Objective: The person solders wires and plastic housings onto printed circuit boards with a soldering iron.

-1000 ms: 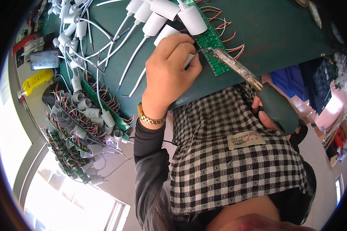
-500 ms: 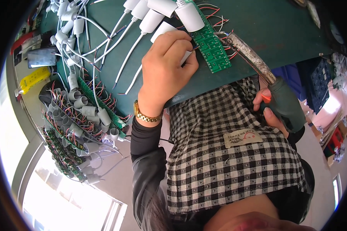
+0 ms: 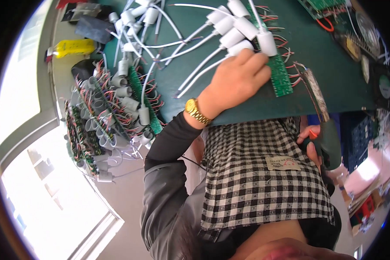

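The left hand lies on the green tabletop, fingers curled down onto a white plug beside the green board. The right hand grips a soldering tool at the tabletop edge, its tip near the board.

Matt green mat, glossy white plastic plugs, shiny gold metal watch, checked cloth apron.

Two hands, one soldering iron, one yellow bottle, one gold watch.
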The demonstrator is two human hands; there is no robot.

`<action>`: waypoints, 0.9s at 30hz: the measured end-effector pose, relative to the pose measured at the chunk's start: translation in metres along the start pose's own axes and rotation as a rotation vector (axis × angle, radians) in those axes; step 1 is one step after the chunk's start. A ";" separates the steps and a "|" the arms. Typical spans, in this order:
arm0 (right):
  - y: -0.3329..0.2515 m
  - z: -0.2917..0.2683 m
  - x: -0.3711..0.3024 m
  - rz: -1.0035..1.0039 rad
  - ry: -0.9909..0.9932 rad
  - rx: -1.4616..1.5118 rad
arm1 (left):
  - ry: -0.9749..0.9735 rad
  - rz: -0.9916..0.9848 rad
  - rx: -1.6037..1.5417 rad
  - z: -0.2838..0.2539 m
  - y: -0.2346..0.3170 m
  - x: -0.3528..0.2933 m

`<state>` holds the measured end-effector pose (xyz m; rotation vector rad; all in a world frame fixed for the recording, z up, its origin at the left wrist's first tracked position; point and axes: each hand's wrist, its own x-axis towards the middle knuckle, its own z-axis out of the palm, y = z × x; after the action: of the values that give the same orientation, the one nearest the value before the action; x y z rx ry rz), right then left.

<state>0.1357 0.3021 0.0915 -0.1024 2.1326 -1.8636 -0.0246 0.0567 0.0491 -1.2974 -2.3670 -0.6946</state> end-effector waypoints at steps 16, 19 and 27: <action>0.013 0.004 0.006 -0.241 0.086 0.057 | 0.211 -0.879 0.511 -0.098 -0.225 0.006; 0.033 0.001 -0.018 0.182 0.196 0.293 | 0.467 -0.805 0.250 -0.114 -0.186 0.017; 0.022 0.022 0.011 -0.203 0.368 0.384 | 0.383 -0.292 -0.211 -0.097 -0.007 0.033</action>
<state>0.1349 0.2818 0.0657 0.1244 1.9907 -2.5455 -0.0410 0.0203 0.1433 -0.8023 -2.2222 -1.1909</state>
